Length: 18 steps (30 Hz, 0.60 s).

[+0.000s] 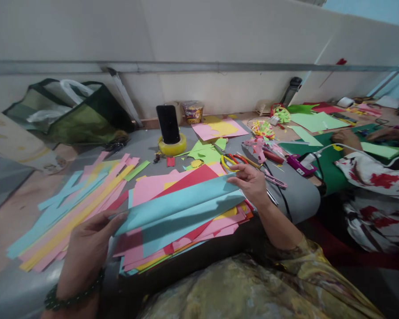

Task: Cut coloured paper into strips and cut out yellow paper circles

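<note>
In the head view, the person pinches a blue paper strip between two hands, one at each end. The left hand has its thumb against its fingers on the left end; the right hand grips the other end the same way, between thumb and fingertips.

The strip's long axis runs from hand to hand at a slant: its left end sits closer to the near edge of the tabletop, its right end farther toward the back edge. Beneath it, along the near edge, lies the paper stack; the shadow across its blue sheet suggests that the strip is held above it, though contact somewhere cannot be ruled out.

Toward the tabletop's left end, a spread of cut strips lies just beside the left hand, which is the nearer of the two. Its long axis also slants away from the near edge, more steeply. The scissors lie just beyond the right hand.
</note>
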{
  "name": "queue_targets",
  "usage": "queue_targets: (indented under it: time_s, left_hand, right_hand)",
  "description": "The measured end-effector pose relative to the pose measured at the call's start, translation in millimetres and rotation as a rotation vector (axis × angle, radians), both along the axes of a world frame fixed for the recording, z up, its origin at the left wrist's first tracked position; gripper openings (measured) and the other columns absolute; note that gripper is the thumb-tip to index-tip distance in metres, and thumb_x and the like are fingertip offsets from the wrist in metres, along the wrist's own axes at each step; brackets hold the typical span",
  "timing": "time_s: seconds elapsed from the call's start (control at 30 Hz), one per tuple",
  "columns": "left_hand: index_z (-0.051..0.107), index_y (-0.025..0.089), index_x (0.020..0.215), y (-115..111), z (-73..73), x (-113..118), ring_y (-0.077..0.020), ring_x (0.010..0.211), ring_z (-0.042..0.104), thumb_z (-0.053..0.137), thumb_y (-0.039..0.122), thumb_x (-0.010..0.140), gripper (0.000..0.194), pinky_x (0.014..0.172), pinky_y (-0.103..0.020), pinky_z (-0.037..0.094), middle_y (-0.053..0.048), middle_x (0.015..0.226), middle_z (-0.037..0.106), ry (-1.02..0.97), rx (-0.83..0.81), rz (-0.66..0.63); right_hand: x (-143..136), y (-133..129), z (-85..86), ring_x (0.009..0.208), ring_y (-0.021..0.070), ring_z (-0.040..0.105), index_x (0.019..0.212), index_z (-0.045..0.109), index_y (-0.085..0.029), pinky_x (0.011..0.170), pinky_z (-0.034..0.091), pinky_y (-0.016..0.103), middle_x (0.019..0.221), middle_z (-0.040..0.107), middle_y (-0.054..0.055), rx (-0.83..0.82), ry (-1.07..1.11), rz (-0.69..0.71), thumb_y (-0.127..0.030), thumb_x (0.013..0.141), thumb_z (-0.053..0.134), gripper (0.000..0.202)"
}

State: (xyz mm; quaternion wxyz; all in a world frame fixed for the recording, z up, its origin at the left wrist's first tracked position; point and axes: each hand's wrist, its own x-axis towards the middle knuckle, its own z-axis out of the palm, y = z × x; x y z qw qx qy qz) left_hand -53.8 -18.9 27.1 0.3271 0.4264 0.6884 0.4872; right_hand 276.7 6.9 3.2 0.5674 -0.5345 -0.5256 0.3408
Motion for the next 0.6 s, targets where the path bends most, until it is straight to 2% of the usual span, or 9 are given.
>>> queue_targets:
  time_s: [0.17, 0.3, 0.4, 0.6]
  left_hand:
    - [0.067, 0.023, 0.042, -2, 1.9, -1, -0.0147, 0.045, 0.052, 0.084, 0.051, 0.024, 0.037, 0.042, -0.024, 0.045, 0.001, 0.043, 0.06, -0.028, -0.091, 0.019]
    - [0.068, 0.022, 0.043, -2, -2.0, -3, -0.0144, 0.047, 0.052, 0.083, 0.048, 0.024, 0.036, 0.042, -0.023, 0.043, 0.001, 0.046, 0.061, -0.036, -0.124, 0.035]
    - [0.068, 0.021, 0.043, -1, -3.1, -3, -0.0127, 0.047, 0.049, 0.083, 0.047, 0.026, 0.034, 0.041, -0.022, 0.04, 0.001, 0.045, 0.06, -0.037, -0.118, 0.033]
    - [0.067, 0.023, 0.041, -2, -0.9, -1, -0.0114, 0.044, 0.045, 0.082, 0.043, 0.027, 0.028, 0.038, -0.021, 0.035, 0.002, 0.042, 0.057, -0.075, -0.052, 0.058]
  right_hand:
    - [1, -2, 2.1, 0.052, 0.0129, 0.048, 0.083, 0.073, -0.02, 0.053, 0.041, 0.029, 0.05, 0.055, -0.004, 0.029, -0.059, -0.022, -0.056, 0.058, 0.086, 0.046]
    - [1, -4, 2.8, 0.048, 0.0108, 0.04, 0.079, 0.075, -0.019, 0.049, 0.035, 0.027, 0.046, 0.046, -0.006, 0.02, -0.086, -0.016, -0.053, 0.061, 0.084, 0.039]
    - [1, -6, 4.6, 0.047, 0.0087, 0.034, 0.075, 0.073, -0.018, 0.047, 0.032, 0.025, 0.045, 0.043, -0.008, 0.006, -0.052, -0.006, -0.05, 0.06, 0.085, 0.038]
    - [2, -11, 10.8, 0.049, 0.0092, 0.04, 0.077, 0.071, -0.018, 0.047, 0.035, 0.024, 0.049, 0.047, -0.007, -0.049, 0.011, 0.065, -0.046, 0.058, 0.087, 0.038]
